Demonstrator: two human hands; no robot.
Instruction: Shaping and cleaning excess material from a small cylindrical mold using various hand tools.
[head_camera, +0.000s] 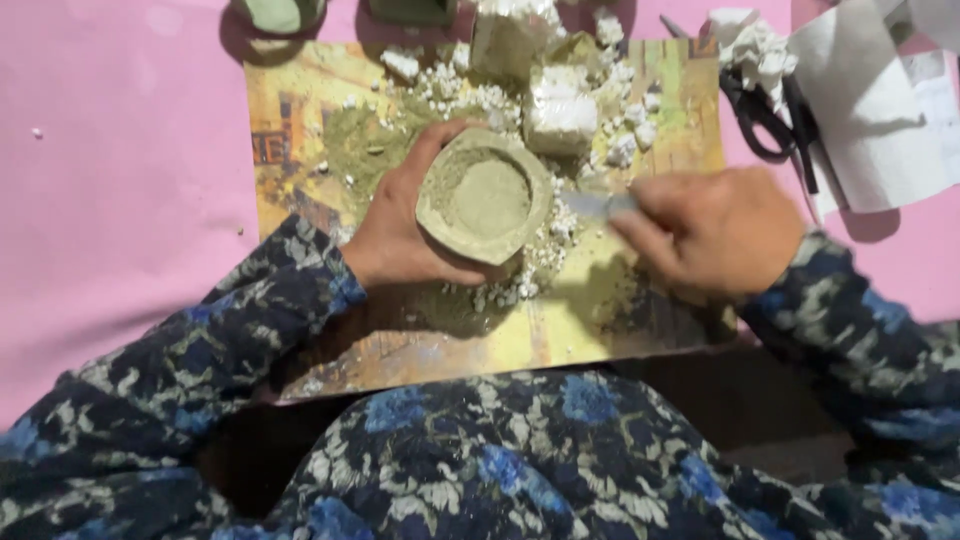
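Note:
My left hand (400, 235) grips a greenish-grey hollowed foam block (485, 197), shaped like a rough bowl, held over a yellow printed sheet (560, 330). My right hand (715, 232) holds a thin metal blade (597, 204) whose tip touches the bowl's right rim; the blade looks blurred. Green dust and white crumbs (535, 270) lie under and around the bowl.
Several white and greenish foam chunks (558, 115) sit at the far side of the sheet. Black scissors (762, 115) and white paper (870, 110) lie at the right on the pink tabletop (120, 180). Green pieces (280, 15) rest at the top edge.

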